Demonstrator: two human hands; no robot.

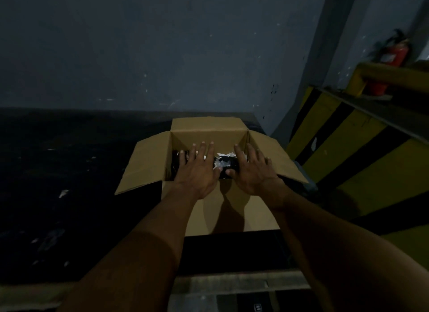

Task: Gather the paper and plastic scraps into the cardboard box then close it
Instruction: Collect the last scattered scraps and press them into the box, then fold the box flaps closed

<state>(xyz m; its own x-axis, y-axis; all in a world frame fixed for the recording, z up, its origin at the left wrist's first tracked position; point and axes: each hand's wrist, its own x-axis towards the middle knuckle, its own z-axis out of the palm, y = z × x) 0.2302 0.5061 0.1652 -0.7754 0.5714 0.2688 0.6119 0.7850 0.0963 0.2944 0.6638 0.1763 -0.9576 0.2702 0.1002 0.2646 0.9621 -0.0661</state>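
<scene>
A brown cardboard box (209, 128) stands open on the dark floor, its four flaps spread outward. Inside lies a heap of black plastic and white paper scraps (224, 161). My left hand (197, 170) lies flat over the left part of the heap, fingers spread and palm down. My right hand (251, 170) rests the same way over the right part, thumb touching the black plastic. Neither hand grips anything that I can see. Both forearms reach in over the near flap (234, 209).
Small white scraps (63, 193) lie on the dark floor left of the box. A yellow-and-black striped barrier (343, 149) stands close on the right, with a red fire extinguisher (398, 53) behind it. A grey wall rises just beyond the box.
</scene>
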